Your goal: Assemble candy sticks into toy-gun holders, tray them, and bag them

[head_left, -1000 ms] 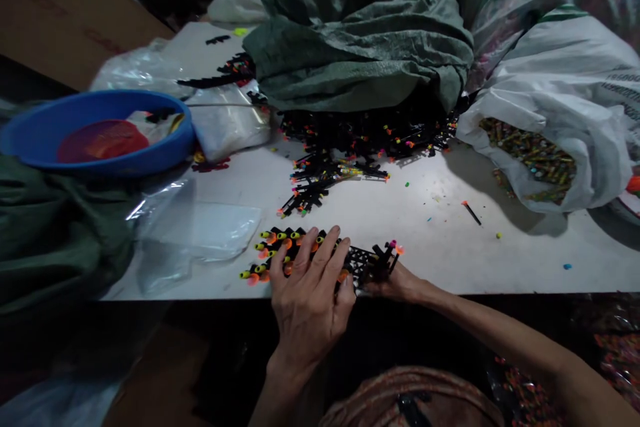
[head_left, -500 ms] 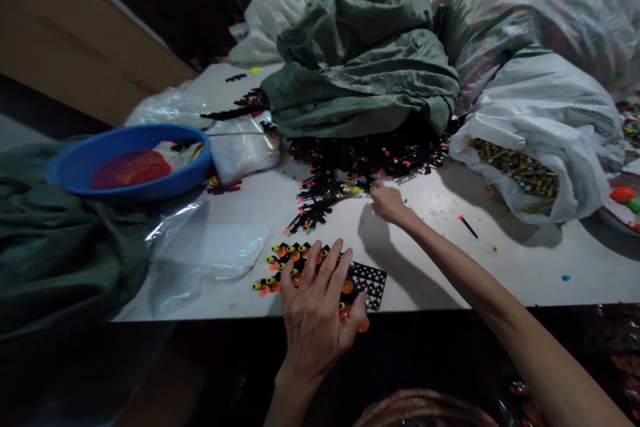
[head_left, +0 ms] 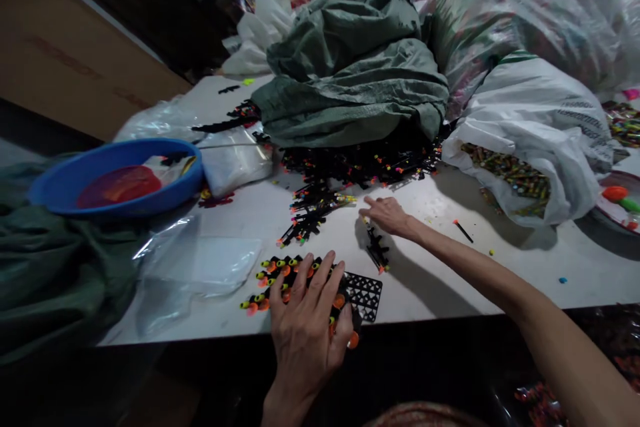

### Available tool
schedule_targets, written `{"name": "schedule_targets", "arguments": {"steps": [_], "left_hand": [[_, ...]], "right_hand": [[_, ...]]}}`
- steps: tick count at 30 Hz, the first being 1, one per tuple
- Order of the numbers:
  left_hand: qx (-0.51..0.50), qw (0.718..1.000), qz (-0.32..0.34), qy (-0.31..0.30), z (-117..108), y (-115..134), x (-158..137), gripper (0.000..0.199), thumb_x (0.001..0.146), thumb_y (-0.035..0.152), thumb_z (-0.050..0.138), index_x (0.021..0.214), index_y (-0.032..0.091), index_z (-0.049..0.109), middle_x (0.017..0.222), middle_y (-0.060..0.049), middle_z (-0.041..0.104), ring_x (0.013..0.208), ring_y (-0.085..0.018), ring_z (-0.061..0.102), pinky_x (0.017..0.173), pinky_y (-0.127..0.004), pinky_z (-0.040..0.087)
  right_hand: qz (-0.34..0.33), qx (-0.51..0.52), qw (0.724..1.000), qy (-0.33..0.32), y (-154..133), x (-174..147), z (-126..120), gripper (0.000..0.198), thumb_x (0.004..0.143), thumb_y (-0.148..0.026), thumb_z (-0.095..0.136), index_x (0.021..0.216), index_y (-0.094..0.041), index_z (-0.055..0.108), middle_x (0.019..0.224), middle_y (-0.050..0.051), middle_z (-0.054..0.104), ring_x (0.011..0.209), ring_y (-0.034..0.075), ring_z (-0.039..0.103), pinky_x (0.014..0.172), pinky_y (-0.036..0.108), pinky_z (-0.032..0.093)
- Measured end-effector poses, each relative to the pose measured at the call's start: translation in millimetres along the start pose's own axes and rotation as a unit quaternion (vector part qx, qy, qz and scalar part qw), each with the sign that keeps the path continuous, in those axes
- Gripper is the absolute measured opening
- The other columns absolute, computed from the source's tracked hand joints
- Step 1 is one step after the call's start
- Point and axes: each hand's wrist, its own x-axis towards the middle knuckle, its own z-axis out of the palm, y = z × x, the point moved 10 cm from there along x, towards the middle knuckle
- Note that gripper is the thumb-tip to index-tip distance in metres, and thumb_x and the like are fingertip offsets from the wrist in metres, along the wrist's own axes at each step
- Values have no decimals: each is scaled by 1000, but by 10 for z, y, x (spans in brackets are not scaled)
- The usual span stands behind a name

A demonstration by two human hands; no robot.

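Note:
My left hand (head_left: 307, 320) lies flat, fingers spread, over a row of black plastic pieces with yellow and orange round ends (head_left: 260, 293) at the table's front edge. A black lattice-like plastic panel (head_left: 365, 295) sticks out to the right of its fingers. My right hand (head_left: 387, 215) is closed at the fingertips on the upper end of a small black toy gun (head_left: 377, 250) with an orange tip, which hangs below it. Left of that hand, several similar black pieces with coloured tips (head_left: 313, 213) lie in a loose heap. The right fingertips are partly hidden.
A dark green sack (head_left: 355, 93) spills more black pieces at the back. White bag (head_left: 565, 127) of small coloured parts stands right. A blue basin (head_left: 115, 203) and clear plastic bags (head_left: 220, 263) lie left. One loose black stick (head_left: 463, 231) rests on the white table (head_left: 435, 293).
My right hand has drawn back slightly from the heap, with a black toy gun now showing beneath it. My left hand stays over the row. The view has shifted a little.

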Motion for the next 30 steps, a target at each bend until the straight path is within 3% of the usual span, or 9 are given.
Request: {"name": "schedule_targets", "arguments": {"steps": [2,4,9,11,13,16,20,25,30], "left_hand": [[2,1000,1,0,-6,2,-17,53,80,25,49,133,21,45,139,-8,47,133,-31,35,108,-56,19],[0,1000,-1,3,-12,3,-37,54,80,24,49,134,21,44,139,-8,47,133,-31,35,108,-56,19],[-12,1000,-7,8,-4,-3,-37,54,80,24,49,133,22,45,137,-7,49,133,-31,35,108,-57,19],[-14,1000,-7,7,6,-6,-21,53,80,25,49,132,22,46,137,-7,49,132,-31,36,108,-57,19],[-17,1000,-5,7,7,-5,-10,52,79,25,49,131,22,47,137,-7,50,132,-31,36,108,-57,19],[-22,1000,-5,9,-6,4,-8,52,79,26,49,131,21,48,136,-8,50,132,-32,36,108,-57,19],[-27,1000,-15,4,-15,21,-18,54,80,26,49,134,21,45,136,-8,50,132,-32,36,109,-57,18],[-29,999,-15,10,-18,12,-32,56,81,30,54,135,26,44,139,-7,46,132,-32,36,108,-58,18],[-14,1000,6,8,-24,28,-56,47,81,25,56,127,31,52,138,-4,49,133,-32,34,108,-59,19]], "right_hand": [[-96,-39,995,-7,-217,67,46,28,91,-10,37,101,-18,61,122,11,52,101,23,57,73,32,42],[-130,-53,990,-16,-251,29,121,26,90,-8,36,94,-14,62,116,13,54,100,24,56,72,32,42],[23,82,996,16,188,-312,210,26,84,-4,42,106,-12,56,102,12,59,83,18,60,67,27,41],[58,245,968,15,150,-459,337,24,82,-11,51,105,-12,55,88,6,62,74,15,59,64,24,40],[48,416,908,-12,-110,-546,520,21,79,-18,58,99,-12,57,75,1,60,66,12,56,59,20,39],[13,535,844,-37,-556,-601,671,15,74,-19,64,86,-13,59,70,-2,57,60,9,50,52,18,35],[-40,453,891,-12,-891,-678,585,6,73,-16,62,77,-13,59,71,-1,58,60,10,47,54,19,35],[-76,270,960,-25,-1176,-810,506,24,79,-18,55,101,-13,60,103,13,64,78,19,60,66,25,42],[-108,177,960,-189,-1045,-366,488,18,76,-23,62,93,-18,67,91,9,69,81,21,64,65,24,45]]}}
